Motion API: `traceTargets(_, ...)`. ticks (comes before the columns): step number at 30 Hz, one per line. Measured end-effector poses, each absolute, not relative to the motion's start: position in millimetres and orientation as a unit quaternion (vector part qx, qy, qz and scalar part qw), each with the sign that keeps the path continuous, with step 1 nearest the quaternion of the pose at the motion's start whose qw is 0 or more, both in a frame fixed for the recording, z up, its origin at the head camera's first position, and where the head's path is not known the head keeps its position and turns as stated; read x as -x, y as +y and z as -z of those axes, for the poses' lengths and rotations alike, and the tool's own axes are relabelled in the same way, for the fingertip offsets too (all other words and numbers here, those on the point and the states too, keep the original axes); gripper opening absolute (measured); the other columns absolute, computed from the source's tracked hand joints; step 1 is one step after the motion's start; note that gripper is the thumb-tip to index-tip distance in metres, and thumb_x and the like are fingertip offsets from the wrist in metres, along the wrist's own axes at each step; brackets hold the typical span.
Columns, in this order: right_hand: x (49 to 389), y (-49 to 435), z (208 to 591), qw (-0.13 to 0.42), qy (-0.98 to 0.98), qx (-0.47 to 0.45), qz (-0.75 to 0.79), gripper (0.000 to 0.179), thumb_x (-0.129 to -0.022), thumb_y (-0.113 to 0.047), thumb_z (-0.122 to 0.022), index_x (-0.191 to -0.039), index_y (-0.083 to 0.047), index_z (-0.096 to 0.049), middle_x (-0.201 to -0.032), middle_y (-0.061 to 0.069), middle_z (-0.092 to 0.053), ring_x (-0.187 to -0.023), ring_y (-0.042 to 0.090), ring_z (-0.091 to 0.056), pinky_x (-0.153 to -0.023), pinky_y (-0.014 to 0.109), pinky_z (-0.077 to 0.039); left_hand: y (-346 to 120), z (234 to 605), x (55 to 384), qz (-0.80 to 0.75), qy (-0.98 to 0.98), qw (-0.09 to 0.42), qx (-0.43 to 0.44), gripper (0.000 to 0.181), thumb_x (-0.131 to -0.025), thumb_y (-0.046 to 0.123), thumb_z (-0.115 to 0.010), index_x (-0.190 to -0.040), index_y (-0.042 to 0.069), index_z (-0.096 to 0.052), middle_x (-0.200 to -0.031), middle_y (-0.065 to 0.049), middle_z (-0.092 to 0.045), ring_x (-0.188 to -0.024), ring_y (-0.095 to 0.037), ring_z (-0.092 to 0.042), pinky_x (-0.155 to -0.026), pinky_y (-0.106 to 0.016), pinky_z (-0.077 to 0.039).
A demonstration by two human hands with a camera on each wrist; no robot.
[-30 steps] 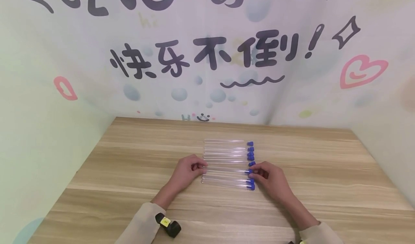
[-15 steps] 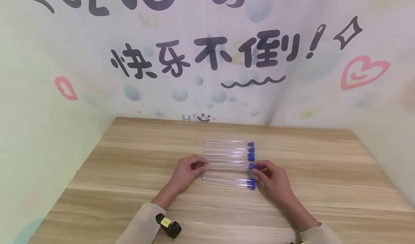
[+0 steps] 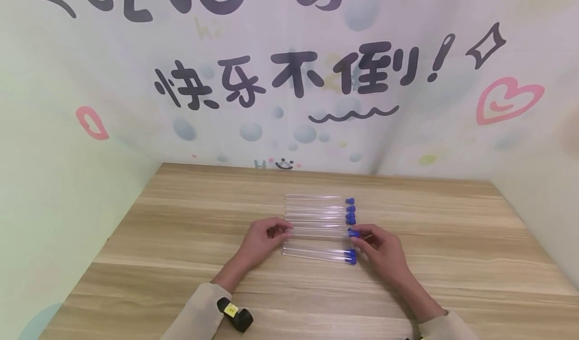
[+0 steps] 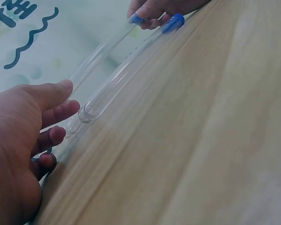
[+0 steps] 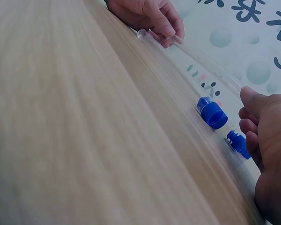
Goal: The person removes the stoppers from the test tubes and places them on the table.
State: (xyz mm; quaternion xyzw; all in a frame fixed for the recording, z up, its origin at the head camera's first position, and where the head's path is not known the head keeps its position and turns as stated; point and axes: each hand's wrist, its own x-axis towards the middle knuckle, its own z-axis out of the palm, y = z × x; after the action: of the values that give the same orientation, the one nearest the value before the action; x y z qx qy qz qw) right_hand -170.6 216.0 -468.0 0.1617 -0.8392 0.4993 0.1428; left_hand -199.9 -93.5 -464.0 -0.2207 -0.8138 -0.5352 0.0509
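Note:
A clear test tube (image 4: 102, 57) with a blue cap (image 4: 135, 18) spans both hands, raised a little above the table. My left hand (image 3: 260, 240) pinches its rounded end between thumb and forefinger. At the capped end, my right hand (image 3: 381, 248) grips the tube with thumb and fingertips. Nearer the body, capped tubes (image 3: 314, 254) lie close together, their blue caps (image 3: 350, 257) pointing right. Beyond the hands lies a row of uncapped tubes (image 3: 313, 210), with loose blue caps (image 3: 350, 209) lined up just off their right ends.
A wood-grain table (image 3: 181, 214) carries everything. Behind it hangs a pale printed cloth (image 3: 235, 144) with dark lettering. A black wrist camera (image 3: 235, 316) is strapped over the left sleeve (image 3: 194, 312).
The held tube has moved away from the capped tubes toward the uncapped row, widening the gap. Both hands have shifted slightly with it and still grip its ends.

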Motion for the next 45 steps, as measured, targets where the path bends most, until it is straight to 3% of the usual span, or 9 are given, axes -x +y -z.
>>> traceTargets(7, 169, 216, 467, 0.156, -0.855, -0.146, -0.472, 0.021, -0.081, -0.011, -0.076, -0.101, -0.014, -0.071, -0.090, -0.008, -0.069, -0.080, 0.010, -0.064, -0.070, 0.021, -0.051, -93, 462, 198, 0.538, -0.814, 0.037, 0.215, 0.015, -0.081, 0.018, -0.078, -0.095, 0.017, -0.074, -0.079, 0.007, -0.063, -0.066, -0.011, -0.051, -0.057, -0.022, -0.041)
traceTargets(11, 169, 215, 466, 0.161, -0.865, -0.131, -0.456, 0.019, -0.081, -0.014, -0.076, -0.100, -0.015, -0.071, -0.092, -0.008, -0.070, -0.083, 0.009, -0.064, -0.072, 0.018, -0.050, -93, 461, 197, 0.551, -0.803, 0.030, 0.224, 0.017, -0.079, 0.019, -0.079, -0.094, 0.014, -0.074, -0.084, 0.003, -0.066, -0.068, -0.013, -0.053, -0.059, -0.022, -0.043)
traceTargets(23, 169, 215, 464, 0.166, -0.879, -0.104, -0.435, 0.017, -0.082, -0.019, -0.076, -0.098, -0.017, -0.073, -0.090, -0.008, -0.070, -0.080, 0.009, -0.063, -0.070, 0.016, -0.048, -96, 464, 198, 0.559, -0.787, 0.012, 0.261, 0.012, -0.079, 0.019, -0.079, -0.089, 0.015, -0.074, -0.077, 0.006, -0.064, -0.064, -0.010, -0.052, -0.056, -0.022, -0.043)
traceTargets(31, 168, 215, 463, 0.180, -0.878, -0.089, -0.435, 0.017, -0.080, -0.020, -0.078, -0.096, -0.016, -0.073, -0.089, -0.006, -0.071, -0.080, 0.009, -0.064, -0.070, 0.014, -0.048, -94, 459, 196, 0.558, -0.791, -0.006, 0.251, 0.013, -0.078, 0.008, -0.079, -0.090, 0.006, -0.074, -0.075, -0.001, -0.064, -0.064, -0.010, -0.050, -0.056, -0.021, -0.041)
traceTargets(37, 169, 214, 462, 0.183, -0.876, -0.085, -0.439, 0.018, -0.079, -0.020, -0.079, -0.095, -0.015, -0.074, -0.090, -0.006, -0.071, -0.079, 0.009, -0.064, -0.068, 0.014, -0.048, -92, 436, 184, 0.556, -0.789, -0.008, 0.260, 0.011, -0.079, 0.003, -0.076, -0.089, 0.001, -0.073, -0.071, -0.004, -0.061, -0.062, -0.011, -0.048, -0.055, -0.021, -0.039)
traceTargets(45, 168, 215, 462, 0.154, -0.864, -0.086, -0.472, 0.017, -0.079, -0.017, -0.079, -0.095, -0.015, -0.074, -0.088, -0.007, -0.071, -0.080, 0.009, -0.064, -0.069, 0.017, -0.049, -92, 428, 180, 0.558, -0.788, 0.026, 0.259, 0.011, -0.081, 0.001, -0.073, -0.091, -0.003, -0.070, -0.080, -0.010, -0.067, -0.065, -0.015, -0.053, -0.058, -0.023, -0.044)
